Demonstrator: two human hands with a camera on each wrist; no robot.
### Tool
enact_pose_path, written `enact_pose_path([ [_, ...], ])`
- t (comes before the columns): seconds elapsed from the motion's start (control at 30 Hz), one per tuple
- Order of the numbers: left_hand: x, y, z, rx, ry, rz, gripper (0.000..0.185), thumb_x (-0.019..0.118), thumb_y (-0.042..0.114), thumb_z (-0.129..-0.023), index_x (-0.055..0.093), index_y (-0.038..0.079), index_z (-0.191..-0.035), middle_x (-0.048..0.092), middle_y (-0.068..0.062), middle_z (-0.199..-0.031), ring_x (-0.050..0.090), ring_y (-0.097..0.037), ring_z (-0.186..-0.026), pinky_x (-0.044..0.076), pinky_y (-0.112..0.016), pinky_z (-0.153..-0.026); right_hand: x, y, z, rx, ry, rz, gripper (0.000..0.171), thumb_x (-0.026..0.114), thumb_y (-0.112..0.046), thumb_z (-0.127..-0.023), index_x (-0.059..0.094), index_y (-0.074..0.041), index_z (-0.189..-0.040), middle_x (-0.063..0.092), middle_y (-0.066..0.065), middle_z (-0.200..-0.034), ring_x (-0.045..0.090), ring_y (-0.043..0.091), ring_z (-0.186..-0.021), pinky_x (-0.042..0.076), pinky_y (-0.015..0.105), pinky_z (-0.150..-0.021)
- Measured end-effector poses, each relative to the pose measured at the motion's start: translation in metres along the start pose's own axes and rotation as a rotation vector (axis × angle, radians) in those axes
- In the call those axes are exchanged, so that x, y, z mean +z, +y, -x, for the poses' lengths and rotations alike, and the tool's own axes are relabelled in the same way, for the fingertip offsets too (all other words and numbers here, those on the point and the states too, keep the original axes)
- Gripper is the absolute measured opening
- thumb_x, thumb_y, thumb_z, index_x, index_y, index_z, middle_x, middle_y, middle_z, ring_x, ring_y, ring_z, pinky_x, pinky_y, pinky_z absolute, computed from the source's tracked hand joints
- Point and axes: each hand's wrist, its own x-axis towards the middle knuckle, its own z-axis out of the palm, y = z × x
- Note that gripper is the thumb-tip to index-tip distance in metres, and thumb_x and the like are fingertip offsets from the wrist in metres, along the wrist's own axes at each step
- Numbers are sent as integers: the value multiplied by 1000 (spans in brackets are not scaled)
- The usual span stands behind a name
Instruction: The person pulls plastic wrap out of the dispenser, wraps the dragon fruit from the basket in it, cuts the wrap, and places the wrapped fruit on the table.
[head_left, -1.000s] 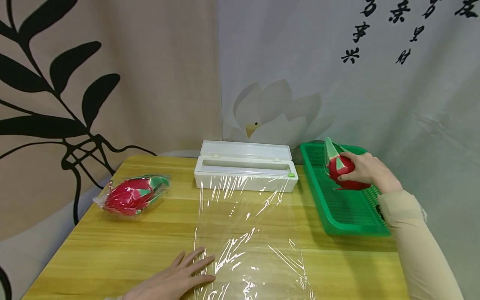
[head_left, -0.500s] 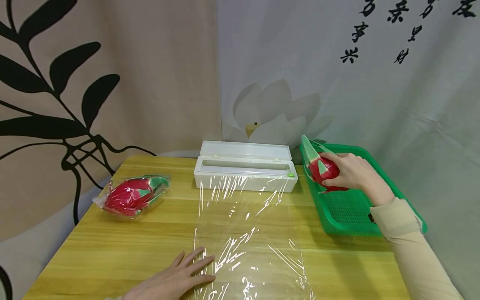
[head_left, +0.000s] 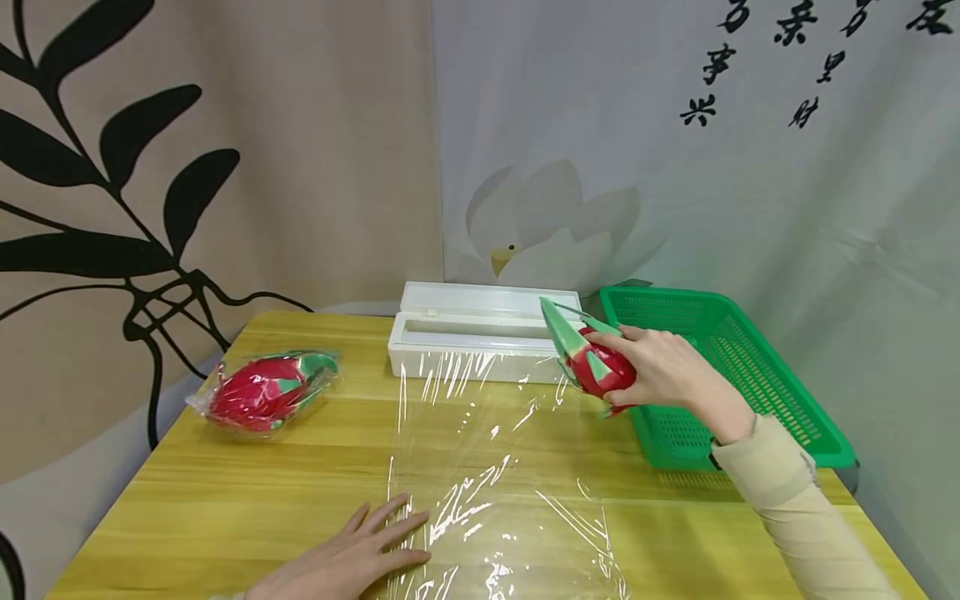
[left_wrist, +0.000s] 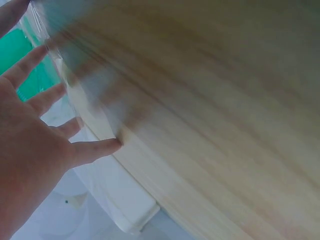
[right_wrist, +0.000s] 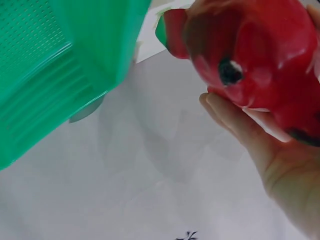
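My right hand [head_left: 667, 371] grips a red dragon fruit [head_left: 600, 367] with green leaf tips, holding it in the air left of the green basket. In the right wrist view the fruit [right_wrist: 260, 50] fills the upper right, fingers curled round it. My left hand [head_left: 352, 550] lies flat with spread fingers on the left edge of a clear sheet of plastic wrap [head_left: 502, 467]. The sheet runs toward me from a white wrap dispenser [head_left: 480, 364] with its lid raised. In the left wrist view the straight fingers [left_wrist: 97, 150] touch the tabletop.
Another dragon fruit [head_left: 262, 392], wrapped in clear film, lies on the left of the wooden table [head_left: 337, 467]. The green plastic basket [head_left: 750, 367] stands at the right. A printed curtain [head_left: 562, 125] hangs behind the table.
My right hand has carried the dragon fruit leftward out of the green basket, to near the dispenser's right end. The basket shifted slightly along the way. My left hand stays in place.
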Motion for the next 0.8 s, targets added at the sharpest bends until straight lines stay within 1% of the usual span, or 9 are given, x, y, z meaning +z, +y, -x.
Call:
enact_pose_path([
  [0.07, 1, -1, 0, 0, 4, 4, 59, 41, 69, -88, 46, 38, -138, 33, 0, -155, 25, -41, -140, 32, -73, -97, 3, -7, -1, -30, 11, 4, 76, 82, -36, -64, 55, -19, -133, 67, 15, -108, 67, 27, -83, 52, 29, -56],
  [0.1, 1, -1, 0, -3, 4, 6, 59, 41, 69, -88, 46, 38, -138, 33, 0, -155, 25, -41, -140, 32, -73, -97, 5, -11, -1, -42, 9, 5, 77, 82, -37, -63, 55, -19, -133, 66, 18, -112, 67, 29, -86, 53, 29, -56],
  [0.2, 1, -2, 1, -4, 1, 11, 59, 41, 69, -88, 46, 38, -138, 32, 1, -155, 24, -40, -140, 31, -73, -97, 9, -23, -2, -79, -2, 7, 77, 82, -38, -63, 56, -19, -133, 65, 20, -116, 67, 28, -83, 53, 28, -57],
  [0.27, 1, -2, 1, -4, 1, 14, 59, 41, 69, -88, 45, 38, -138, 32, 1, -155, 24, -40, -140, 31, -73, -97, 13, -30, -2, -106, -9, 11, 78, 82, -41, -63, 56, -19, -133, 65, 20, -117, 67, 29, -86, 53, 28, -58],
  [0.43, 1, -3, 1, 1, 2, 14, 59, 41, 69, -88, 46, 38, -137, 32, 0, -155, 25, -41, -140, 31, -73, -97, 21, -49, -3, -187, -16, 26, 78, 82, -45, -63, 56, -22, -133, 66, 15, -115, 66, 29, -98, 55, 31, -65],
  [0.53, 1, -3, 0, 0, -10, 18, 58, 41, 69, -87, 45, 39, -137, 32, 0, -155, 25, -42, -139, 31, -73, -97, 26, -59, -4, -246, -20, 23, 77, 82, -44, -63, 55, -24, -132, 66, 11, -112, 66, 27, -98, 55, 30, -64],
  [0.67, 2, -4, 0, 2, -15, 21, 58, 41, 69, -87, 45, 40, -137, 32, 0, -155, 25, -42, -140, 30, -73, -97, 33, -72, -4, -318, -24, 0, 78, 82, -44, -61, 55, -25, -132, 66, 11, -114, 68, 25, -94, 53, 25, -60],
  [0.8, 2, -3, 0, 9, -7, 19, 58, 42, 69, -87, 46, 39, -137, 32, -1, -155, 25, -42, -139, 31, -74, -96, 38, -83, -5, -385, -24, 4, 79, 83, -47, -60, 56, -25, -131, 67, 12, -115, 68, 25, -95, 55, 28, -65],
])
